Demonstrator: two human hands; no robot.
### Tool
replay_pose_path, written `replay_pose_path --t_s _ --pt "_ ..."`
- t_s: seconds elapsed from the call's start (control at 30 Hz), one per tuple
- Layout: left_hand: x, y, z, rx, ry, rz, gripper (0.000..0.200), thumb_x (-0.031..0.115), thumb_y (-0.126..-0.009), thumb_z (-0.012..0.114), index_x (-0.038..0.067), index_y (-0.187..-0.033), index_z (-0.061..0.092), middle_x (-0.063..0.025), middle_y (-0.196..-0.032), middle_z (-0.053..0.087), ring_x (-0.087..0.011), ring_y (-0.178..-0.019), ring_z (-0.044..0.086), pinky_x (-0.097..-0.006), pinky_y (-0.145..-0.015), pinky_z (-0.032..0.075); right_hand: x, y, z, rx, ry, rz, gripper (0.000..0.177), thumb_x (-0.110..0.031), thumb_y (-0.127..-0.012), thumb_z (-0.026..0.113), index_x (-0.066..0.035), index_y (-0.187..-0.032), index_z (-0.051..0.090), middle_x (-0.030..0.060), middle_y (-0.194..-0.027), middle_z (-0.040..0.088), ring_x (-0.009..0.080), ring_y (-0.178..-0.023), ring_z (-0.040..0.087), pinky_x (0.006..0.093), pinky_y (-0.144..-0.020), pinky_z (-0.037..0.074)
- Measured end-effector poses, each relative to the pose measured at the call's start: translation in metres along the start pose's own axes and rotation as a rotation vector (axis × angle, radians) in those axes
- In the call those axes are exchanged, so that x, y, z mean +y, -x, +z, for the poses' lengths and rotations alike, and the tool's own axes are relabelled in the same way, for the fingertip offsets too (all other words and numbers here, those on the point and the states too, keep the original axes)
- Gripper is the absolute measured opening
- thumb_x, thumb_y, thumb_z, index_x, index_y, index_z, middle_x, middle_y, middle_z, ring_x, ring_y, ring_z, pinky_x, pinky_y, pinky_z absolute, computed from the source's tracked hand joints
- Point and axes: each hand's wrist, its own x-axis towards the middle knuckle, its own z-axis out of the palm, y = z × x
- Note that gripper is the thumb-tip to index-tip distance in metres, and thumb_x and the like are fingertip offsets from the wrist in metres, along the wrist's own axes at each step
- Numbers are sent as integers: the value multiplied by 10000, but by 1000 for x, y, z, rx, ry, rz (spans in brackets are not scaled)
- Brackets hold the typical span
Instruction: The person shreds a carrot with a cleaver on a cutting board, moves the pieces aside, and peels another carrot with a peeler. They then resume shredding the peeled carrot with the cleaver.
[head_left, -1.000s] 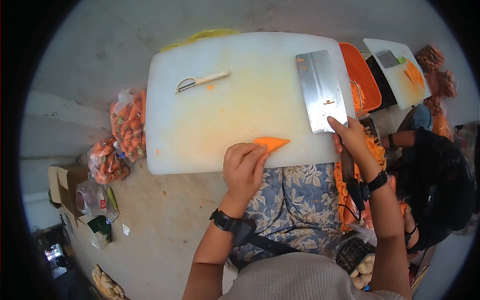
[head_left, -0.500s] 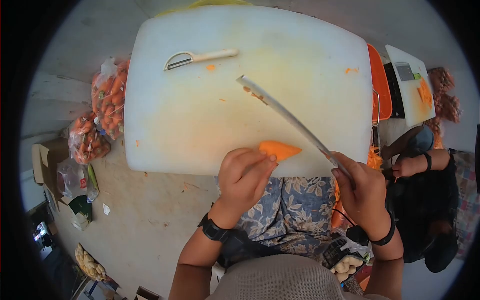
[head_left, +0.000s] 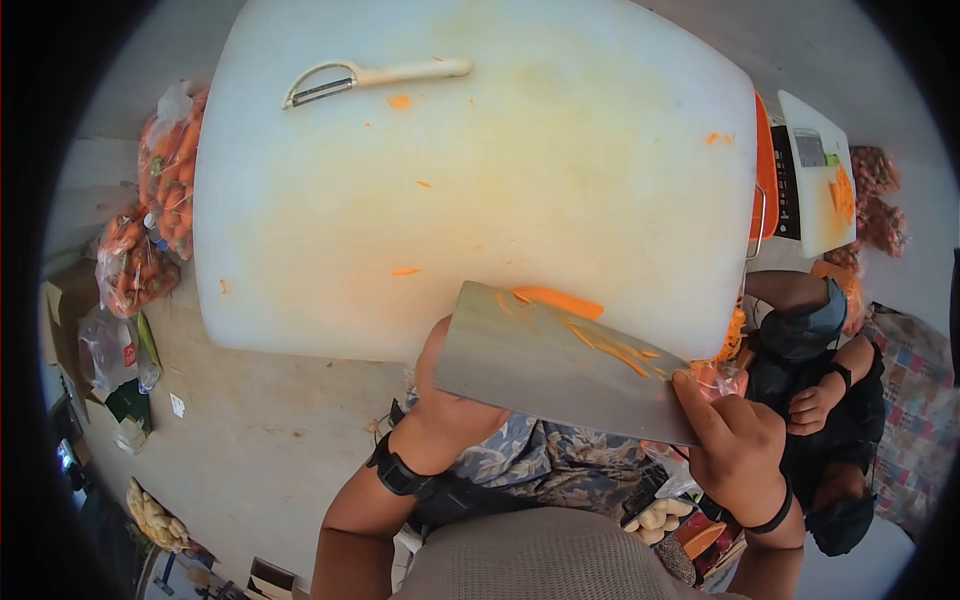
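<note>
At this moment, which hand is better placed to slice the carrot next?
Probably the right hand: it holds the cleaver, which appears beside the carrot. The cleaver partly hides the left hand.

Soft, diffuse light on the white cutting board [head_left: 600,180], strong fisheye curvature, black corners.

Beige floor [head_left: 270,470], faintly marked, at lower left; pale wall [head_left: 82,215] farther left.

Peeler [head_left: 405,73] on cutting board [head_left: 600,170], far-left part. Carrot piece [head_left: 565,302] toward near edge, partly behind cleaver [head_left: 530,360]. Carrot bags [head_left: 176,190] left of board; tub [head_left: 766,185] just right, second board [head_left: 815,222] farther right.
</note>
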Motion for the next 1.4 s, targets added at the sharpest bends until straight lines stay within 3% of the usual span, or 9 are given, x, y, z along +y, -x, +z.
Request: replay_pose_path --t_s 0.2,0.27,0.3,0.37,0.5,0.6,0.7,0.77,1.4 --pt "4 6 0 4 253 -332 224 93 -755 745 22 -956 679 -111 -1009 666 -303 -945 652 -364 -855 505 6 -9 -2 -78 15 -35 560 -36 -649 649 -83 -1207 646 8 -606 398 148 -433 426 299 -400 354" --pt "1 0 -4 -22 110 -98 202 45 -714 748 36 -909 696 -98 -985 665 -302 -939 648 -370 -843 509 5 -17 0 -120 41 -53 561 -38 -653 652 -79 -1212 639 8 -605 401 148 -434 434 297 -399 357" --pt "-1 -5 -5 -23 112 -104 202 45 -714 748 36 -909 696 -98 -985 665 -302 -939 648 -370 -843 509 5 -22 3 -125 58 -68 568 -41 -652 657 -78 -1218 631 9 -606 404 147 -437 443 296 -401 362" --pt "-3 -11 -5 49 -86 199 217 -2 -650 739 40 -860 707 -92 -981 670 -291 -937 643 -375 -828 514 9 -36 14 -132 73 -82 574 -44 -651 661 -76 -1223 623 10 -607 408 146 -439 452 295 -402 368" --pt "0 -16 -2 125 -133 206 244 -18 -596 723 45 -831 712 -88 -986 670 -284 -934 636 -379 -810 518 7 -58 28 -82 -74 -95 592 -40 -636 660 -81 -1225 618 15 -608 425 148 -441 460 294 -414 386" --pt "0 -10 -3 125 -142 222 222 -6 -674 717 45 -890 715 -94 -1022 676 -288 -948 642 -380 -809 522 4 -54 16 -87 -57 -100 591 -36 -626 654 -74 -1216 625 14 -604 431 145 -439 456 292 -413 384" --pt "-1 5 -3 -28 119 -68 197 36 -763 698 47 -960 709 -102 -1074 674 -286 -952 653 -381 -806 528 1 -45 -4 -113 -28 -109 591 -32 -616 650 -59 -1206 635 7 -598 420 136 -433 444 287 -399 368" --pt "-3 9 -1 -68 136 -89 206 48 -770 698 48 -976 705 -104 -1079 672 -285 -956 652 -381 -809 527 0 -34 -12 -152 -59 -92 591 -32 -612 640 -38 -1203 640 -4 -591 387 123 -418 417 281 -374 339" --pt "-11 32 3 -169 137 -92 314 162 -833 694 63 -1129 658 -119 -1125 656 -277 -997 643 -390 -838 518 1 -40 -8 -203 -47 -88 613 -17 -596 627 11 -1208 610 13 -611 380 132 -438 434 288 -383 353"
